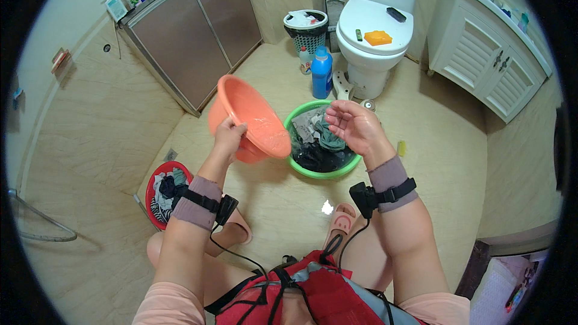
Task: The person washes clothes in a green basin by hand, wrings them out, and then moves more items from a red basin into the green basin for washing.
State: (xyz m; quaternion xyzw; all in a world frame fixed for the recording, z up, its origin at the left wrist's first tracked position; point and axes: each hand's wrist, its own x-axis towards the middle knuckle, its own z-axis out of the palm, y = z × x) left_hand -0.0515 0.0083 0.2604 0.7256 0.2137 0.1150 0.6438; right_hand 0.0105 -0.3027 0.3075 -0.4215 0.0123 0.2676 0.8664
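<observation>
An orange plastic basin hangs tilted in my left hand, which grips its near rim with the thumb inside. Its right lip comes down against the left rim of a green basin on the floor. Some water shows inside the orange one. In the green basin lie wet clothes, grey-green, pale and black, in dark water. Above that basin's right side my right hand is raised, palm turned up and fingers slightly curled, with nothing in it.
A red basin of clothes stands at the left. Beyond the green basin are a blue bottle, a waste bin and a toilet. Cabinets stand along the far left and right. My slippered feet flank the near floor.
</observation>
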